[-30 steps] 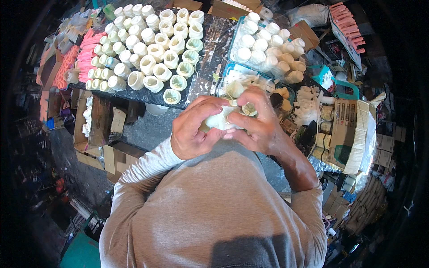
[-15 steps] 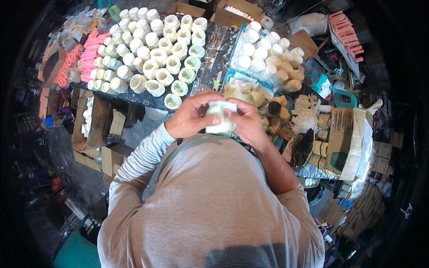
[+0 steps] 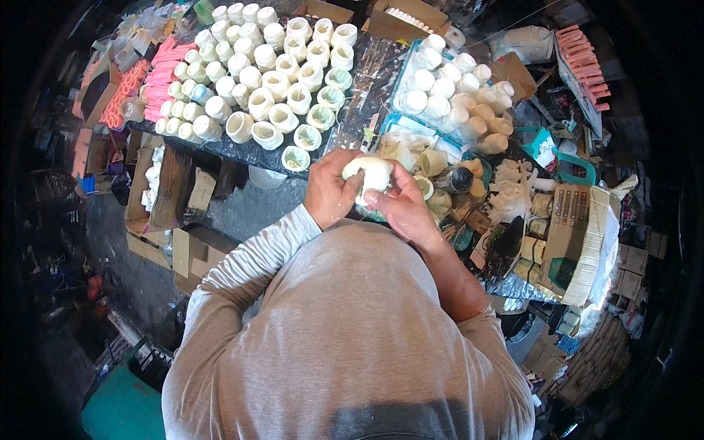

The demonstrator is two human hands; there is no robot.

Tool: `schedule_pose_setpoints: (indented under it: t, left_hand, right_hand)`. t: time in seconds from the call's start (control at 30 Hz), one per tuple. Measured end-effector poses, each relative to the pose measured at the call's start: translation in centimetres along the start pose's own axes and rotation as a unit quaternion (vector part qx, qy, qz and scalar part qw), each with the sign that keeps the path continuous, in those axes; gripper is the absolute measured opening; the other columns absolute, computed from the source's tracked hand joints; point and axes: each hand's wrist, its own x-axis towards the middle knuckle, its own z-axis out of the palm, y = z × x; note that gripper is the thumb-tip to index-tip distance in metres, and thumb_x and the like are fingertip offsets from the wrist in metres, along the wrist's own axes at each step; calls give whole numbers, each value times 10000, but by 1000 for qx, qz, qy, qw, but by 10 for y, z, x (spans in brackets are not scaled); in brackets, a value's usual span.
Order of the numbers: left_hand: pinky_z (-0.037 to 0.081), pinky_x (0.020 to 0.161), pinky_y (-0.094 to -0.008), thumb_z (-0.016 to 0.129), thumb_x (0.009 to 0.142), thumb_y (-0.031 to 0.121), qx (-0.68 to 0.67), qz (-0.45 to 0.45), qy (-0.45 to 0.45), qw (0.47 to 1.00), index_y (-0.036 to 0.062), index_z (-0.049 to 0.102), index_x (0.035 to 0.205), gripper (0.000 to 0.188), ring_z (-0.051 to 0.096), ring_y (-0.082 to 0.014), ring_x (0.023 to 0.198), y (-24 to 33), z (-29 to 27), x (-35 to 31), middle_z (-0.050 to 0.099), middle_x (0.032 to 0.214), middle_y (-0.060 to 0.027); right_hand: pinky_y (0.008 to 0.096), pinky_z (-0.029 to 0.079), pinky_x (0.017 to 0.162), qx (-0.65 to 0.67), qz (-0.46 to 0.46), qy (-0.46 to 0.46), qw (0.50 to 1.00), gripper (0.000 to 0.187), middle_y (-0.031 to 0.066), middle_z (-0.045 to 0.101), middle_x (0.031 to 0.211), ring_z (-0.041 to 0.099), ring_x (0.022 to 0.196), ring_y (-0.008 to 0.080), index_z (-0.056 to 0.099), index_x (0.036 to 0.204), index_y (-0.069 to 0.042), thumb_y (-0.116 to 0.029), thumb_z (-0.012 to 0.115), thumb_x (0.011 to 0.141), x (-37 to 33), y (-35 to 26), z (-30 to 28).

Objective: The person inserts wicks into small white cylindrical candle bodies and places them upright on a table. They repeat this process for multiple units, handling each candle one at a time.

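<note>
In front of my chest, both hands grip a pale cream, soft-looking cup-shaped piece (image 3: 377, 173). My left hand (image 3: 330, 189) is closed on its left side, the thumb pressed against it. From the right, my right hand (image 3: 408, 208) holds it, thumb at its lower edge and fingers behind. The piece looks bent round, with a dark gap near the left thumb. Beyond my hands, many similar cream cups (image 3: 284, 117) stand in rows on a dark table, several with openings up. The nearest cup (image 3: 295, 159) shows a greenish inside.
A blue-edged tray (image 3: 396, 95) of white and tan pieces lies far right. Nearer stand a dark round object (image 3: 462, 179) and an upright cardboard box (image 3: 568, 235). Pink sticks (image 3: 170, 73) lie left of the cups. Open cartons (image 3: 172, 187) sit below the table's left side.
The cream piece has been turned and bent; its flat pale edge no longer faces up. My fingers have shifted around it, and the whole view has moved slightly.
</note>
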Motion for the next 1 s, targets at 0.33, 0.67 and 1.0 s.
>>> schedule_pose_setpoints:
  t: [0.33,0.67,1.0]
  left_hand:
    - [596,774,-456,767,748,23,92,118,4,989,-2,731,1135,389,718,-416,903,-13,15,6,696,1023,-201]
    - [577,778,-306,624,810,-52,-118,-168,-32,978,-58,780,1085,316,725,-164,858,-30,26,8,798,988,-122]
    - [552,838,-413,720,689,-67,-15,220,-52,974,24,662,1019,347,620,-306,975,-3,12,34,582,1076,-131]
  right_hand:
    - [480,532,980,67,66,106,990,407,65,690,1327,660,1184,183,578,1429,-70,-50,668,1032,8,10,-12]
    - [496,529,977,208,132,74,966,450,101,685,1327,649,1206,268,574,1449,-57,-179,703,1036,4,28,-36]
    - [486,461,1108,357,102,-7,929,541,84,661,1391,612,1295,253,547,1496,-66,-242,720,1015,-5,22,-24]
